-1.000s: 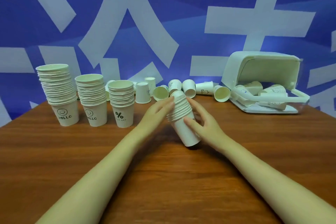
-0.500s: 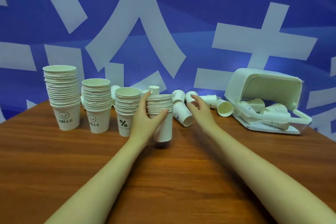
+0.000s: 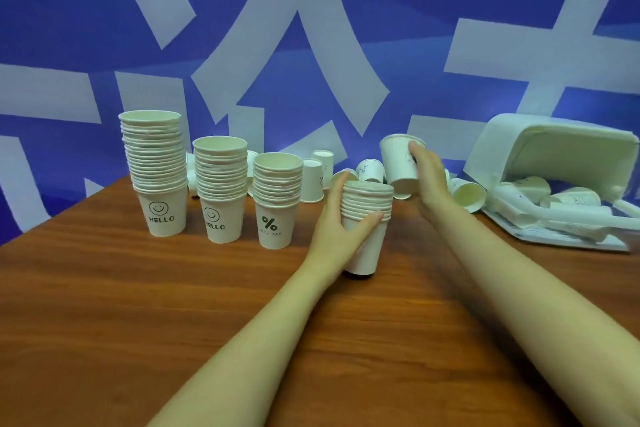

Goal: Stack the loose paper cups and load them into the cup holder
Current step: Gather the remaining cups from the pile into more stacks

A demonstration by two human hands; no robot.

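Both forearms bare, no sleeves, hands w/o gloves.

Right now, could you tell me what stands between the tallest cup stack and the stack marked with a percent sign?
One middle stack, printed HELLO, in the head view.

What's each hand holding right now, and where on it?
Left hand grips the short cup stack around its side, just under the rims. Right hand holds a single cup by its side wall, lifted off the table.

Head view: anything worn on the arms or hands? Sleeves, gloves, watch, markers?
Nothing worn. Both forearms are bare to the frame's bottom edge, with no sleeve in view. The left hand and right hand carry no gloves, rings, watch, bands or markers. No cables or tags.
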